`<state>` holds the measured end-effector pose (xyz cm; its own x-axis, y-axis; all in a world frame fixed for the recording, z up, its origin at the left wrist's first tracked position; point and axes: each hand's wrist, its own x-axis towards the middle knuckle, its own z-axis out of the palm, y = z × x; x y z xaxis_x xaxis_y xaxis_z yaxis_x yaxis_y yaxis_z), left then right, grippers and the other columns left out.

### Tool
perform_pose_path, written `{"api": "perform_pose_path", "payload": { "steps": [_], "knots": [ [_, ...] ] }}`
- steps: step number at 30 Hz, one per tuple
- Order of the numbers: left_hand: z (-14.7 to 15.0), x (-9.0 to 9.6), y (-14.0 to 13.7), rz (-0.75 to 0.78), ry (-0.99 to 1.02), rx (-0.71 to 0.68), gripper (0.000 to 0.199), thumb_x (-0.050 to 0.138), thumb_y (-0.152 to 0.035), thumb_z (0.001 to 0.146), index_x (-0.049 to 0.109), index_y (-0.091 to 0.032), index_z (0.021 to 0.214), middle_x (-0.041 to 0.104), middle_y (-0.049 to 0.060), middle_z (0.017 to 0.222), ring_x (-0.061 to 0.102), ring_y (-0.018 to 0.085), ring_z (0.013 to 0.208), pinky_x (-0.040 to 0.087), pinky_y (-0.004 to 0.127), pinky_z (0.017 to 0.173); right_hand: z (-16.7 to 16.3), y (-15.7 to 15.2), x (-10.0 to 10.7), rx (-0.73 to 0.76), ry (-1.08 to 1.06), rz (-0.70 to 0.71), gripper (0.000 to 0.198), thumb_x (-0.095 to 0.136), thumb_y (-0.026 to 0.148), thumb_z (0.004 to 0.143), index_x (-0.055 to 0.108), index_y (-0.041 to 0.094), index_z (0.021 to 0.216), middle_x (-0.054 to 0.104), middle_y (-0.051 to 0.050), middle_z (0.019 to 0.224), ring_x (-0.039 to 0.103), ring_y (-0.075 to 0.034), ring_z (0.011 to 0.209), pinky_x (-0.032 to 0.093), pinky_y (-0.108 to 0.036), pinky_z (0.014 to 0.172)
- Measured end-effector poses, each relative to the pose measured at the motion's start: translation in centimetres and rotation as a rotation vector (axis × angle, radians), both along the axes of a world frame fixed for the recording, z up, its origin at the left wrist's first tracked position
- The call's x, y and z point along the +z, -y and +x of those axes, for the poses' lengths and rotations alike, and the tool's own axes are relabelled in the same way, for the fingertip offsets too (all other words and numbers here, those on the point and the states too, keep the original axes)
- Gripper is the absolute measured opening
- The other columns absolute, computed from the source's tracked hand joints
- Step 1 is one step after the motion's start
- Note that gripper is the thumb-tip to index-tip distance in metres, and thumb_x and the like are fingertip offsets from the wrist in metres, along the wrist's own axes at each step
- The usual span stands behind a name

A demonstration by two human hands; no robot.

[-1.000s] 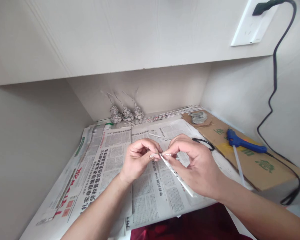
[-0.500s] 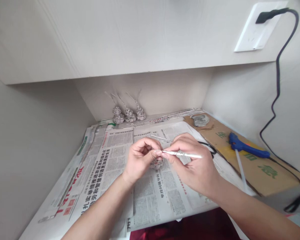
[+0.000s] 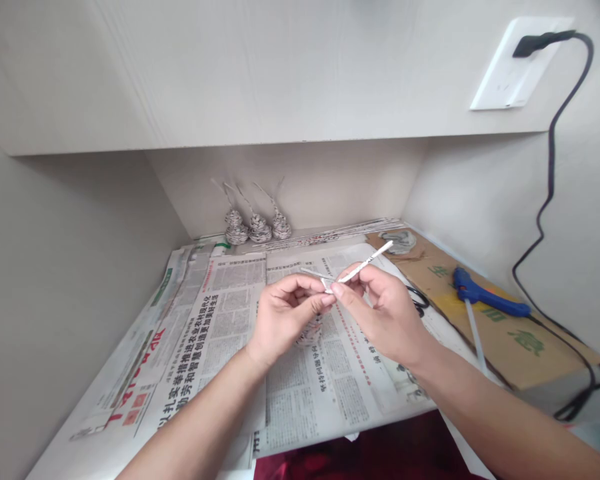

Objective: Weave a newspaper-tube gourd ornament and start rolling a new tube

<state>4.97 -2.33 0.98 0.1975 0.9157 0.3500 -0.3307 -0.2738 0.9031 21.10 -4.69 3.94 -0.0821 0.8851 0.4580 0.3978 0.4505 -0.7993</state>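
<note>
Okay — both hands busy, fingertips nearly meeting. Right hand (image 3: 380, 317) has thumb and fingers closed on a rolled paper tube (image 3: 367, 262), its far end poking up and out to the right. Left hand (image 3: 285, 317) is pinched tight at the tube's near end. A short pale bit shows right at the pinch; can't tell if it's the tube's own end folded over or a separate piece.

Just below the left fingers hangs a coiled paper piece (image 3: 310, 333), mostly hidden by my hand — can't tell if it touches the newspaper.

Handling, my read: tube's very light, dry, fairly stiff lengthwise but hollow, so it'd crease or flatten under a hard squeeze. Not slippery. Best hold is close to the joint, thumb against forefinger, light pressure; gripping out at the free end would just bend it. Coiled piece looks light too, a bit springy; take it round the body, not by a loose strand.

Further out: thin paper stick (image 3: 316, 273) just behind the fingers, black loop handle (image 3: 420, 300) by the right hand, newspaper (image 3: 235, 320) over the surface. Right side, cardboard (image 3: 510, 363) with blue glue gun (image 3: 490, 293) on it. At the back, three coiled paper gourds (image 3: 260, 229) and a bundle of paper sticks (image 3: 340, 233).
</note>
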Motion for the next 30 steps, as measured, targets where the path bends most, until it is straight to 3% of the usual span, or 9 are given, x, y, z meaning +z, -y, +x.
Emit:
{"api": "perform_pose_path", "payload": {
  "steps": [6,8,12,18,20,23,25,30],
  "knots": [
    [0.4,-0.2,0.4,-0.038,-0.03,0.08,0.015,0.076,-0.025,0.075,0.067,-0.014,0.077,0.067,0.001,0.07,0.063,0.01,0.06,0.056,0.021,0.059,-0.8,-0.7,-0.5,-0.162,0.11,0.256,0.002,0.062,0.021,0.082,0.062,0.02,0.08,0.062,-0.002,0.079,0.056,-0.017,0.077,0.043,-0.033,0.071],
    [0.4,-0.3,0.3,-0.076,-0.004,0.113,0.017,0.076,-0.026,0.075,0.066,-0.014,0.078,0.067,0.001,0.07,0.064,0.01,0.06,0.056,0.021,0.059,-0.9,-1.4,-0.7,-0.145,0.089,0.209,0.006,0.062,0.024,0.083,0.062,0.019,0.08,0.063,-0.003,0.08,0.057,-0.018,0.077,0.044,-0.033,0.071],
    [0.2,0.0,0.0,-0.107,0.022,0.14,0.02,0.077,-0.028,0.074,0.064,-0.014,0.08,0.065,0.001,0.068,0.063,0.011,0.061,0.054,0.022,0.058,-1.3,-2.4,-0.7,0.027,-0.027,-0.013,0.018,0.06,0.036,0.087,0.063,0.019,0.082,0.065,-0.002,0.077,0.058,-0.016,0.068,0.046,-0.03,0.063],
    [-0.7,0.4,-1.0,-0.074,0.04,0.182,0.022,0.075,-0.031,0.075,0.062,-0.014,0.079,0.063,0.001,0.067,0.061,0.011,0.06,0.05,0.022,0.055,-2.8,-3.6,0.0,-0.025,0.08,0.33,0.008,0.062,0.025,0.084,0.063,0.02,0.078,0.064,-0.005,0.081,0.057,-0.02,0.082,0.045,-0.035,0.076],
    [-0.9,0.1,-1.6,-0.077,0.045,0.224,0.024,0.076,-0.032,0.074,0.061,-0.014,0.079,0.064,0.001,0.069,0.063,0.013,0.064,0.051,0.022,0.056,-3.3,-5.0,-0.4,0.035,0.002,0.235,0.012,0.062,0.03,0.084,0.063,0.02,0.078,0.063,-0.004,0.079,0.057,-0.018,0.078,0.045,-0.033,0.072],
    [-1.1,-0.4,-2.6,-0.083,0.034,0.267,0.024,0.075,-0.033,0.075,0.064,-0.013,0.083,0.066,0.002,0.073,0.064,0.013,0.067,0.053,0.023,0.059,-3.6,-7.4,-1.3,0.192,-0.273,-0.056,0.025,0.068,0.041,0.079,0.061,0.018,0.075,0.06,0.001,0.07,0.053,-0.013,0.064,0.043,-0.028,0.061],
    [-1.2,-0.6,-2.9,-0.092,0.042,0.253,0.024,0.073,-0.033,0.078,0.065,-0.012,0.087,0.067,0.003,0.077,0.065,0.013,0.07,0.054,0.023,0.063,-3.5,-8.5,-1.7,0.247,-0.406,-0.172,0.03,0.073,0.043,0.074,0.059,0.017,0.071,0.057,0.003,0.065,0.048,-0.01,0.059,0.039,-0.026,0.058],
    [-0.9,-0.6,-2.6,-0.142,0.06,0.178,0.03,0.077,-0.032,0.075,0.062,-0.014,0.094,0.068,0.003,0.082,0.068,0.014,0.073,0.057,0.026,0.067,-2.5,-8.1,-1.8,0.274,-0.439,-0.189,0.027,0.074,0.04,0.076,0.062,0.017,0.073,0.058,0.003,0.067,0.05,-0.01,0.062,0.04,-0.026,0.061]
  ]
}}
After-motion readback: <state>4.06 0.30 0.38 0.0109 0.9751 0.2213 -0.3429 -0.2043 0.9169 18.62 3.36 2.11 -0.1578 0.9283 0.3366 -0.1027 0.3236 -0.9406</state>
